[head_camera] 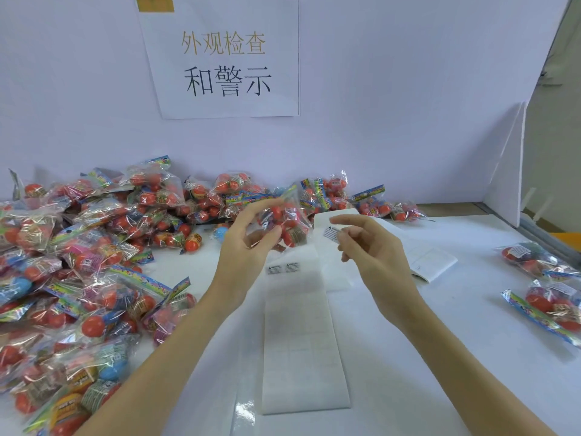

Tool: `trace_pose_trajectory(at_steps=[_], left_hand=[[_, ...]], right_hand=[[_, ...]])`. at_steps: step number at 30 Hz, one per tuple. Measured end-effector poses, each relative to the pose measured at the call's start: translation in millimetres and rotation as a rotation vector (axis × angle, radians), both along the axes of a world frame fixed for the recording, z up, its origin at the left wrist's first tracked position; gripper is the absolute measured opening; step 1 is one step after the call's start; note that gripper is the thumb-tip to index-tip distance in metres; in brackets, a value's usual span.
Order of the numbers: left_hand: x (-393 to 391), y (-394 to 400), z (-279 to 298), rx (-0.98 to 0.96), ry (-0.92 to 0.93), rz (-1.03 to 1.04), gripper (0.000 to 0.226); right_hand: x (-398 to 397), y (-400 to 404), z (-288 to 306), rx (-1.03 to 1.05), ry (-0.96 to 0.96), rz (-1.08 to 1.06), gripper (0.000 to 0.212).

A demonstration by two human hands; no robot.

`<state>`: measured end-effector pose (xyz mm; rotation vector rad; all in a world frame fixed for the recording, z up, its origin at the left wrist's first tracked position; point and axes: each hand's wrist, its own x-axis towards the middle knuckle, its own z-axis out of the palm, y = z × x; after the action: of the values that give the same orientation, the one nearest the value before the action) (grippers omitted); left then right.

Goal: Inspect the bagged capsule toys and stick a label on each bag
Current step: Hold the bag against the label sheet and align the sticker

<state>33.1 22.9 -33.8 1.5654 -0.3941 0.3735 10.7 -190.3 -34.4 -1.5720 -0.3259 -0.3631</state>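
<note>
Above the label sheet (301, 338): left hand (243, 243) gripping a toy bag (287, 223), right hand (367, 243) pinching a label (331, 232).

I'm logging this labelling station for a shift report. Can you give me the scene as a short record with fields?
left hand: holds a bagged capsule toy up over the table
right hand: pinches one peeled label
label sheet: flat on the white table, two labels left on it
unlabelled pile: on the left
labelled bags: on the right
</note>
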Motion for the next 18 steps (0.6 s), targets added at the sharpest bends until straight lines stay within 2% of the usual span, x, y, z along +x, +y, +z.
trace_pose_trajectory(at_steps=[3, 9, 18], left_hand=[[-3, -7, 2, 0.023, -0.001, -0.053, 0.040], [-9, -14, 0, 0.123, -0.039, -0.120, 0.045], [-8, -13, -1, 0.149, -0.006, -0.122, 0.046]], right_hand=[[-1, -1, 3, -0.016, -0.018, 0.048, 0.027], [-3, 3, -4, -0.278, -0.132, 0.020, 0.035], [-1, 2, -6, -0.334, -0.154, 0.004, 0.041]])
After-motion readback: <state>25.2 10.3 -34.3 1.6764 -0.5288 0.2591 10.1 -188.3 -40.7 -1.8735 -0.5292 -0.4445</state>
